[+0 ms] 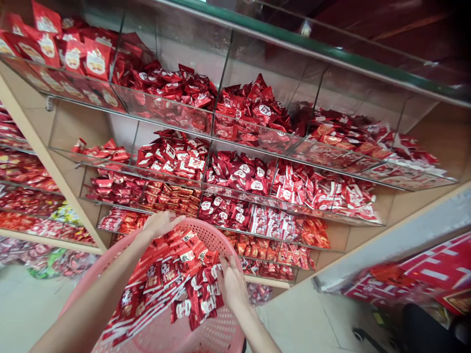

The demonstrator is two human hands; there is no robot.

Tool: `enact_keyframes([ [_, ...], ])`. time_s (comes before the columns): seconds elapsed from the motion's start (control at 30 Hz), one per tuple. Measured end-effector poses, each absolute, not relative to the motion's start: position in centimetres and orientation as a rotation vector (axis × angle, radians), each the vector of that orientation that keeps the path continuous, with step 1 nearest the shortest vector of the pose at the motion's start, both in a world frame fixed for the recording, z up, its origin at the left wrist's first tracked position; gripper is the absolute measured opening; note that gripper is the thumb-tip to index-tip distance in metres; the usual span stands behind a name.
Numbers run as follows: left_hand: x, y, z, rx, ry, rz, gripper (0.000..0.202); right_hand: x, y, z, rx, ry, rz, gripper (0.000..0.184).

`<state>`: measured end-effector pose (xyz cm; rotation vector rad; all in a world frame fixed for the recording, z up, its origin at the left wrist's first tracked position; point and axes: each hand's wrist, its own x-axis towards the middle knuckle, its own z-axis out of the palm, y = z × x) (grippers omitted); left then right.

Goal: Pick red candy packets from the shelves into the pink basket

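Observation:
A pink perforated plastic basket (206, 228) tilts in front of me, partly filled with red candy packets (162, 274). Some lie in long rows with white edges; others are loose. My left hand (162, 223) is closed over the basket's far rim. Inside the right side, my right hand (232, 283) has curled fingers closed at a bunch of dark red packets with white labels (202, 296). Its fingertips are partly hidden among the packets.
Wooden shelving with clear-walled compartments (250, 132) rises ahead, filled with red wrapped sweets. Another shelf unit (29, 196) stands left, with bagged goods (51, 262) on the floor below. At right are red printed packages (434, 269) and a black wheeled chair base (371, 338).

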<state>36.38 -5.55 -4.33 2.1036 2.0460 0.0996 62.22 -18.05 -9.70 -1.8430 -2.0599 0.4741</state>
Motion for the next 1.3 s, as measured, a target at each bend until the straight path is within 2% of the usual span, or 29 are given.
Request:
enact_keyframes([
  [0.23, 36.4, -5.5, -4.3, 2.087, 2.042, 0.107, 0.069, 62.1, -18.1, -11.0, -1.721, -1.968, 0.399, 0.040],
  [0.5, 36.0, -5.9, -4.0, 2.043, 2.066, 0.116, 0.064, 63.5, -11.8, -7.2, -1.512, -1.838, 0.358, 0.029],
  [0.6, 35.8, -6.1, -4.1, 2.044, 2.069, 0.136, 0.064, 63.6, -7.1, -6.5, -1.563, -1.793, 0.321, 0.027],
  [0.87, 34.6, -6.7, -5.0, 1.983, 2.129, 0.155, 0.064, 62.4, 0.8, -5.1, -1.715, -2.177, 0.110, 0.041],
  [1.3, 33.7, -7.2, -5.0, 1.962, 2.164, 0.171, 0.064, 60.4, 3.0, -5.2, -1.788, -2.233, 0.149, 0.032],
])
